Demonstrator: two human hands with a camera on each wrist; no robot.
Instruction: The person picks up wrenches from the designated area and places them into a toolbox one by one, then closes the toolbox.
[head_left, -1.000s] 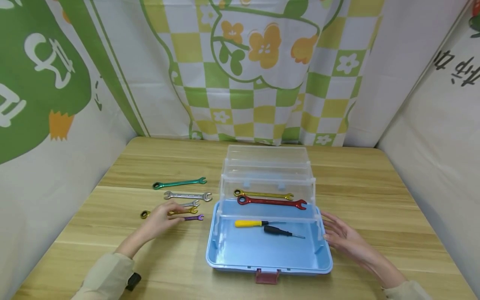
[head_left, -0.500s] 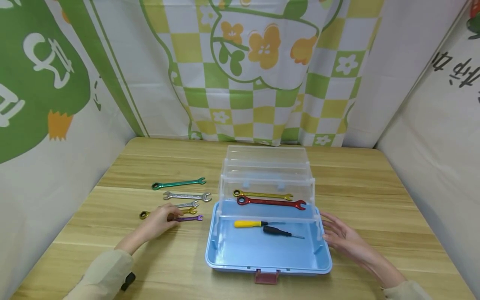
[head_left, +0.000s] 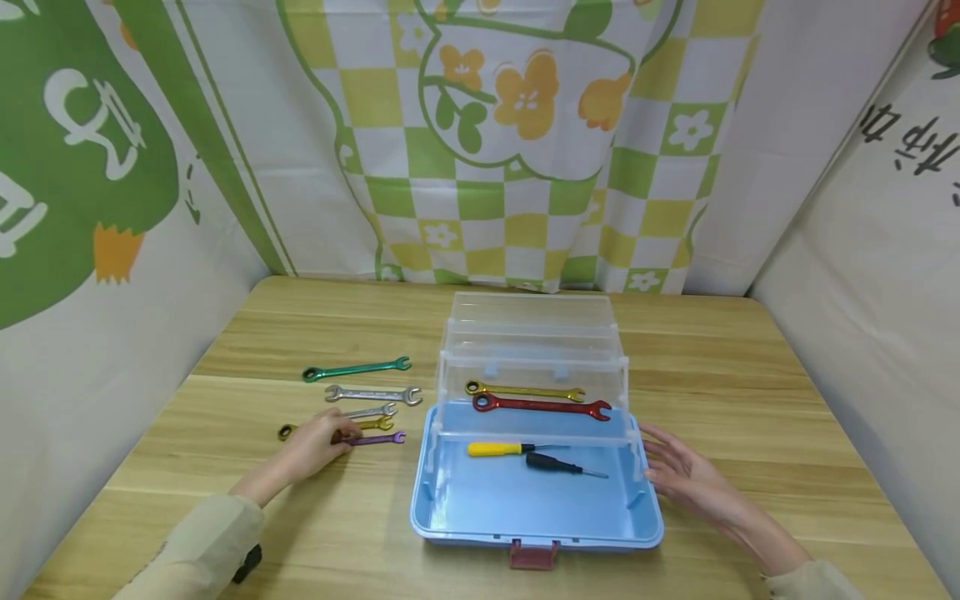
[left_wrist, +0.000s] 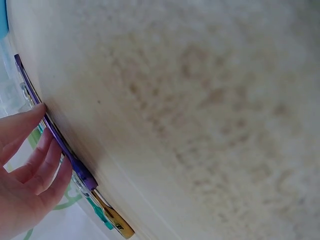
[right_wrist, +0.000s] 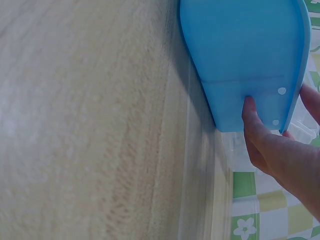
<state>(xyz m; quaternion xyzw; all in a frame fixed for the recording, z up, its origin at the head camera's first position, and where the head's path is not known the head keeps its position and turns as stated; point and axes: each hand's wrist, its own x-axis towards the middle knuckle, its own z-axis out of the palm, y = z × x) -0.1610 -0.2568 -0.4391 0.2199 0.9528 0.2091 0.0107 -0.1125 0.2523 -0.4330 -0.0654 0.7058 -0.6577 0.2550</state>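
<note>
In the head view, my left hand (head_left: 317,443) is at the near end of the wrench group. Its thumb and fingers pinch a small purple wrench (left_wrist: 52,127), which lies low at the table surface. A gold ratcheting wrench (head_left: 375,424) passes behind the fingers, partly hidden. Beyond it lie a small silver wrench (head_left: 375,411), a larger silver open-end wrench (head_left: 373,395) and a green ratcheting wrench (head_left: 357,369). My right hand (head_left: 693,483) rests against the right side of the light blue toolbox (head_left: 536,512), its fingers extended and one fingertip touching the outer wall.
The toolbox stands open with its clear tiered trays (head_left: 534,312) raised. One tray bears a yellow-gold wrench (head_left: 525,390) and a red wrench (head_left: 542,405). A yellow-handled screwdriver (head_left: 497,449) and a black-handled screwdriver (head_left: 553,462) lie in the bottom. Printed curtains (head_left: 517,192) enclose the table.
My left hand has slid slightly left along the purple wrench, uncovering more of its shaft. My right hand has stayed at the toolbox side.
</note>
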